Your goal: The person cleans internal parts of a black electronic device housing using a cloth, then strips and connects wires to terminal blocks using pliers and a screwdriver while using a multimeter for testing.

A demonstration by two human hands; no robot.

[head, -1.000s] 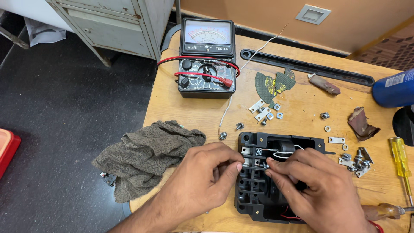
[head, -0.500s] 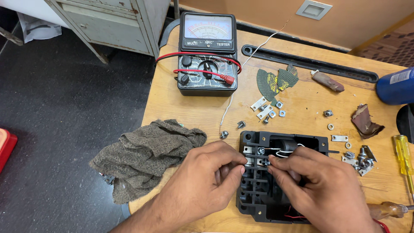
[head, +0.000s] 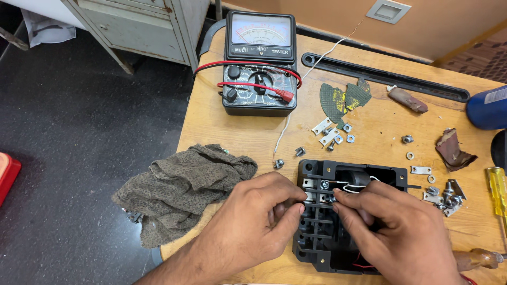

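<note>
A black plastic housing (head: 322, 248) with ribbed slots, white wires and small metal terminals lies on the wooden table (head: 232, 132) near its front edge. My left hand (head: 259, 221) rests at the housing's left side, fingers pinched on a small metal terminal piece at the upper-left slots. My right hand (head: 396, 232) covers the housing's middle and right, fingertips meeting the left hand's at the same terminal. What exactly sits between the fingertips is mostly hidden.
An analog multimeter (head: 260, 63) with red leads stands at the back. A crumpled brown rag (head: 179, 184) hangs over the left edge. Loose nuts, washers and metal tabs (head: 335, 134) lie scattered. A yellow-handled screwdriver (head: 496, 184), blue cylinder (head: 488, 108) and wooden handle (head: 475, 258) sit right.
Both hands stay pinched at the same terminal on the housing with only slight finger shifts. The camera view has drifted a little.
</note>
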